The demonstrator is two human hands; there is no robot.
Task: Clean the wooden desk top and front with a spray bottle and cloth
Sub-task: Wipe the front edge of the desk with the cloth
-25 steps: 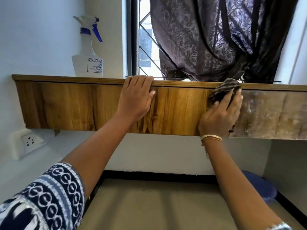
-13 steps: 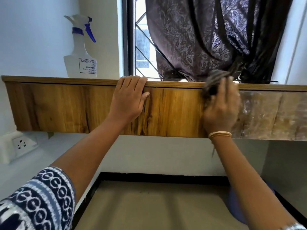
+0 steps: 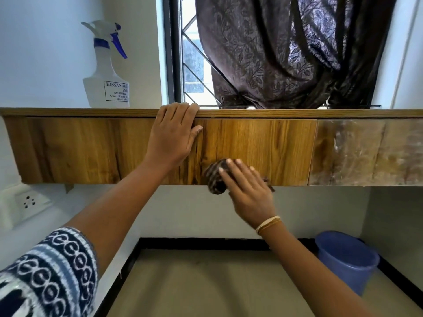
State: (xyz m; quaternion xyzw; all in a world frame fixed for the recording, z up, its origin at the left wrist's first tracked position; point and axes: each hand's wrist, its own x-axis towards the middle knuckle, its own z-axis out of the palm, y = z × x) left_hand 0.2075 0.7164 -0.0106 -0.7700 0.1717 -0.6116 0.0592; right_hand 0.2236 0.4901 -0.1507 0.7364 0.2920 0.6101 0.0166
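I see the cloth (image 3: 216,177) half hidden under the flat-fingered right hand (image 3: 248,191), pressed low on the desk front (image 3: 263,145). Left hand (image 3: 172,136) lies flat, fingertips over the top edge. Spray bottle (image 3: 106,72) on top, label partly readable: "KISSAN", "MUMBAI".

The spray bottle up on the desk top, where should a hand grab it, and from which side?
Grip the spray bottle round its slim neck, just under the blue collar. It stands upright with its trigger pointing right, so probably come from the front right, fingers under the trigger. The wide base looks harder to close a hand around.
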